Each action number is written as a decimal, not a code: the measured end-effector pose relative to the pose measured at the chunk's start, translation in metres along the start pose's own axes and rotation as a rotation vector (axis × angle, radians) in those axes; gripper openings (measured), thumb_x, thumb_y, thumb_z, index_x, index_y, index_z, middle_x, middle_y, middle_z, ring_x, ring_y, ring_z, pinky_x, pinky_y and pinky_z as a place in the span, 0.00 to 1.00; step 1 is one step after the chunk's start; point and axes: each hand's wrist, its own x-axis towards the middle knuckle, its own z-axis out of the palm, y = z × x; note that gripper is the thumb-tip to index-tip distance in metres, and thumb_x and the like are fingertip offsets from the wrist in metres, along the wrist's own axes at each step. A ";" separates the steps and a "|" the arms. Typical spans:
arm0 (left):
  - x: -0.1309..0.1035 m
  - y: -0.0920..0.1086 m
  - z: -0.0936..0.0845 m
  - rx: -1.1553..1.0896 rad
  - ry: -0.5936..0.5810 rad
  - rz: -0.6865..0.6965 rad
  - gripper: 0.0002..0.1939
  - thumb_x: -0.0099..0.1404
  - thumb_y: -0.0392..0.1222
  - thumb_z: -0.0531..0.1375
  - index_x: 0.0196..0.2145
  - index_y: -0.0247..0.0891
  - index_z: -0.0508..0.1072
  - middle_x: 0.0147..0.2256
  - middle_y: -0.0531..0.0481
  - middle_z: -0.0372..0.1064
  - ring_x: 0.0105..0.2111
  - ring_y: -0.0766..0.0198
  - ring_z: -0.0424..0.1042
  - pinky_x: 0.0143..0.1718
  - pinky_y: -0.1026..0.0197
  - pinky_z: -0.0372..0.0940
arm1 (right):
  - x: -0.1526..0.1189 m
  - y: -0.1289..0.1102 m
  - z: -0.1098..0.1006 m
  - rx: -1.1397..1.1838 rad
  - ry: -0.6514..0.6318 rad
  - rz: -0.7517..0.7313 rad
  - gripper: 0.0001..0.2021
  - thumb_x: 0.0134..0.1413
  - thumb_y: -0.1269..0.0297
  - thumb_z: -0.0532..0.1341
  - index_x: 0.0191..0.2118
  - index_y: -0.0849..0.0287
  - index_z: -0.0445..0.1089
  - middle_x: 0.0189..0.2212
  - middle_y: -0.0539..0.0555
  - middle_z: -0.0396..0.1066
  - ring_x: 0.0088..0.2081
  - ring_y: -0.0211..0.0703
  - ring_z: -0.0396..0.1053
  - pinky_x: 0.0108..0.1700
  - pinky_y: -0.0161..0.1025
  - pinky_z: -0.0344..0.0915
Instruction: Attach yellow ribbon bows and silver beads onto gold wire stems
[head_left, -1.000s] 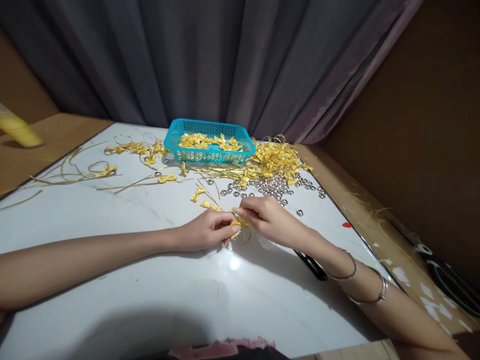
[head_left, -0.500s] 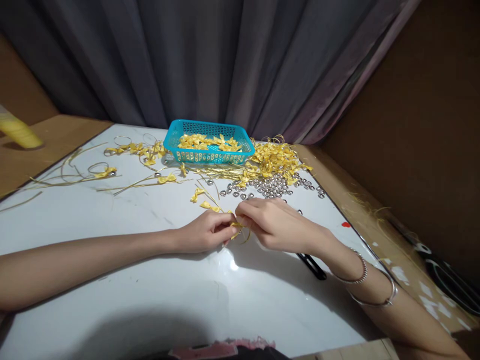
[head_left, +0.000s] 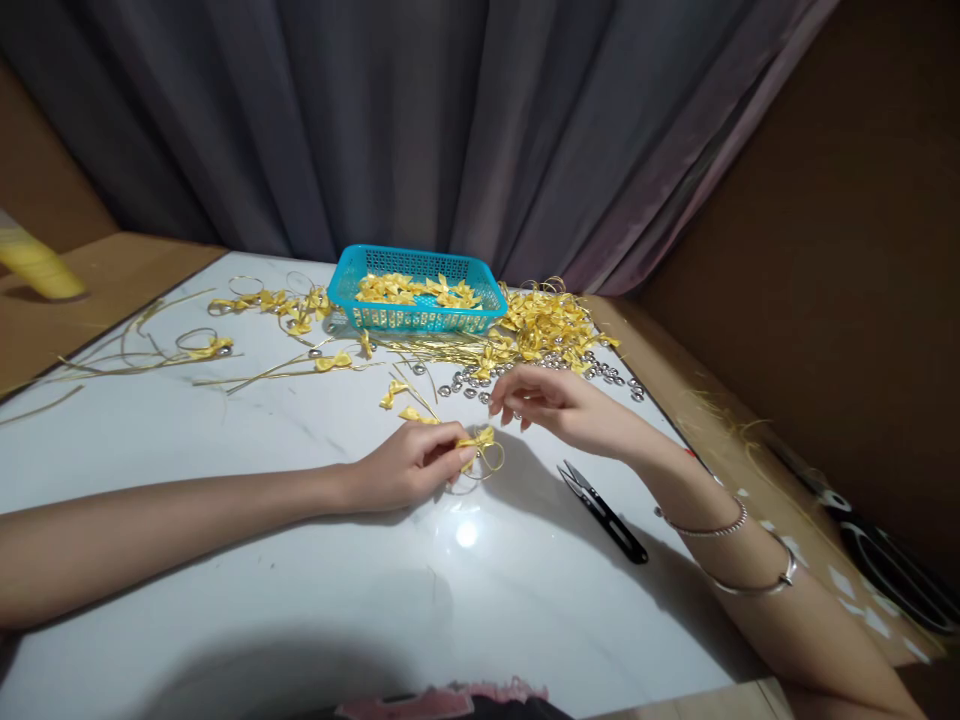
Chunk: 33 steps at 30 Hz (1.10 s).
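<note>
Between thumb and fingers, my left hand (head_left: 416,463) pinches a yellow ribbon bow (head_left: 484,440) with a thin gold cord looped from it. My right hand (head_left: 544,402) is raised just to the right and beyond the bow, apart from it, fingers loosely curled and spread with nothing visible in them. Under and behind that hand lie small silver rings or beads (head_left: 466,380). Black thread snips (head_left: 604,512) rest on the white tabletop, nearer me than my right hand. Two loose yellow bows (head_left: 394,392) lie just beyond my left hand.
A blue plastic basket (head_left: 420,318) holding yellow bows stands at the back of the white table (head_left: 300,600). Right of it is a heap of yellow bows with cords (head_left: 547,318). Gold cords (head_left: 142,360) spread over the left side. Black-handled scissors (head_left: 892,565) lie at far right.
My right hand has let go of the bow and cord and moved up and away to the right, uncovering the snips. My left hand stays in place, holding the bow.
</note>
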 end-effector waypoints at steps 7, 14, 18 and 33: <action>-0.002 0.001 0.000 0.099 0.061 0.120 0.12 0.66 0.40 0.49 0.26 0.36 0.63 0.22 0.55 0.60 0.21 0.70 0.58 0.24 0.66 0.55 | 0.000 0.017 0.010 0.644 -0.185 0.296 0.06 0.55 0.69 0.57 0.37 0.65 0.68 0.29 0.55 0.70 0.31 0.37 0.70 0.35 0.36 0.67; -0.003 0.000 0.001 0.194 0.087 0.168 0.13 0.67 0.40 0.48 0.26 0.36 0.64 0.21 0.55 0.61 0.21 0.69 0.59 0.25 0.65 0.55 | -0.015 0.022 0.017 0.649 -0.032 0.302 0.09 0.49 0.65 0.64 0.35 0.66 0.73 0.25 0.51 0.70 0.21 0.29 0.61 0.22 0.29 0.58; -0.003 0.000 0.002 0.214 0.090 0.199 0.14 0.67 0.39 0.47 0.25 0.36 0.64 0.21 0.55 0.59 0.20 0.70 0.58 0.24 0.65 0.55 | -0.015 0.029 0.025 0.673 -0.064 0.281 0.15 0.47 0.61 0.66 0.39 0.66 0.74 0.21 0.51 0.71 0.19 0.29 0.59 0.21 0.30 0.56; -0.002 -0.001 0.003 0.239 0.101 0.208 0.13 0.67 0.39 0.48 0.25 0.36 0.62 0.20 0.56 0.57 0.20 0.71 0.56 0.22 0.66 0.53 | -0.017 0.011 0.036 0.425 0.022 0.244 0.10 0.48 0.65 0.64 0.36 0.63 0.77 0.19 0.49 0.69 0.18 0.29 0.59 0.21 0.29 0.58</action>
